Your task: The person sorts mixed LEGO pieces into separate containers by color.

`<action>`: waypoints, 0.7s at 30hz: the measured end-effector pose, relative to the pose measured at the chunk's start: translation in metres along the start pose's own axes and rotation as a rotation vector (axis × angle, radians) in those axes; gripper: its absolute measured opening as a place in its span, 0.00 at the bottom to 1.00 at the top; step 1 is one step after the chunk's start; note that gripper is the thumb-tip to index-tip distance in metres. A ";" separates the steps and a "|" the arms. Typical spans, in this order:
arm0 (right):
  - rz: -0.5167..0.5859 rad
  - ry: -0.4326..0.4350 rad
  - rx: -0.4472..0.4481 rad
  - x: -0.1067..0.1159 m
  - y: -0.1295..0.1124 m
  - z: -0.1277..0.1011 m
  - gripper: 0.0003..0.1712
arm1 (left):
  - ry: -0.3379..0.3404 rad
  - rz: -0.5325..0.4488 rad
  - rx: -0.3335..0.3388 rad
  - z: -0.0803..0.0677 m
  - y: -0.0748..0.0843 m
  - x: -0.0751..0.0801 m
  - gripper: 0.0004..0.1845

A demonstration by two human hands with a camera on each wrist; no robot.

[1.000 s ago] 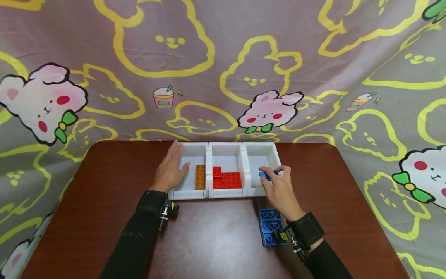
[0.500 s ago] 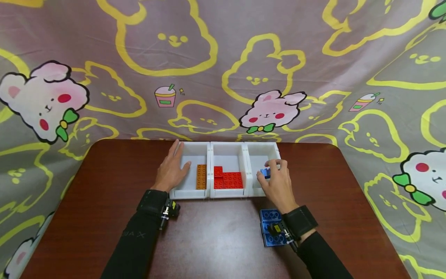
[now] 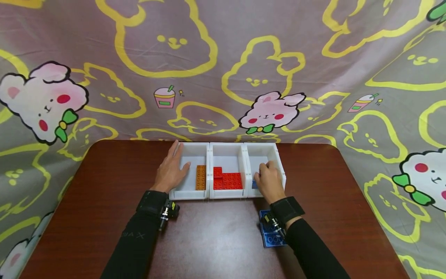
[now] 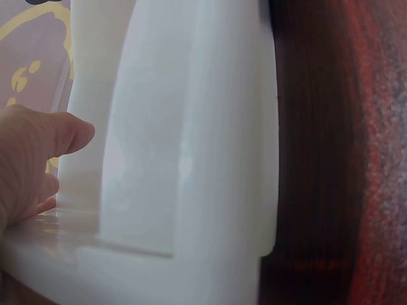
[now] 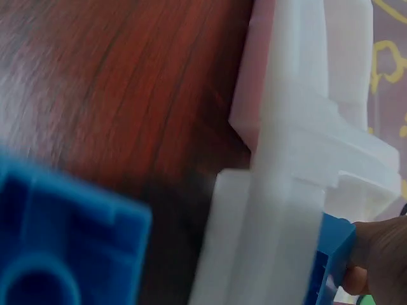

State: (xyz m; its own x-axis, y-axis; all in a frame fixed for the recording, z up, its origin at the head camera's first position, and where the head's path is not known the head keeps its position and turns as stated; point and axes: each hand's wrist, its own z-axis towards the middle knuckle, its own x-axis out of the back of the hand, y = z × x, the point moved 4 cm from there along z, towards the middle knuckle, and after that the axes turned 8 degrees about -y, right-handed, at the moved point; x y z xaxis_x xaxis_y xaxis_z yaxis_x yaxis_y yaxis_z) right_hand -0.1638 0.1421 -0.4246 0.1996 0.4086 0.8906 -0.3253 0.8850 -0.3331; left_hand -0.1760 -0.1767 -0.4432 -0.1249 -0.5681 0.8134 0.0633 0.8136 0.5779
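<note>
My left hand [image 3: 170, 170] rests on the left wall of the left white bin [image 3: 189, 194], its fingers extended along the rim and the thumb over the inside. Inside the right white bin [image 3: 283, 179], my right hand [image 3: 270, 182] has curled fingers and grips a blue toy brick [image 3: 254, 184] low near the front wall. The right wrist view shows the thumb against that blue brick [image 5: 334, 254]; the other fingers are mostly hidden there. Several blue bricks [image 3: 273, 240] lie underside up on the table, partly under my right wrist.
An orange brick [image 3: 200, 177] lies in the left bin. Red bricks [image 3: 231, 181] sit in the middle bin [image 3: 226, 194]. The three bins stand side by side at the back of the brown table [image 3: 195, 240], before a patterned cloth [image 3: 209, 58].
My right hand has moved left and nearer within the right bin, bringing the blue brick toward its front left corner. My left hand stays in place.
</note>
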 end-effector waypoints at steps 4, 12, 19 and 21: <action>0.003 -0.012 -0.034 -0.009 0.001 0.000 0.16 | 0.004 -0.002 -0.004 0.000 -0.002 0.000 0.40; -0.007 -0.112 -0.107 -0.015 0.008 -0.005 0.18 | 0.005 -0.002 -0.006 0.000 -0.002 0.000 0.41; 0.085 -0.448 -0.191 -0.005 0.009 -0.005 0.11 | -0.004 0.000 -0.002 0.001 -0.001 -0.001 0.41; 0.113 -0.553 -0.187 -0.002 0.009 -0.004 0.11 | -0.003 0.000 -0.003 0.000 -0.001 0.000 0.40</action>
State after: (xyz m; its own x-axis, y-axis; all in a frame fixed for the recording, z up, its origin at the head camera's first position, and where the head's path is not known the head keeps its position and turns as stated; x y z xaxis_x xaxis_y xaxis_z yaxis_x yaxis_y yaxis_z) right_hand -0.1635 0.1502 -0.4308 -0.3539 0.3704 0.8588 -0.1376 0.8876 -0.4395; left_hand -0.1762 -0.1780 -0.4440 -0.1282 -0.5674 0.8134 0.0664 0.8134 0.5779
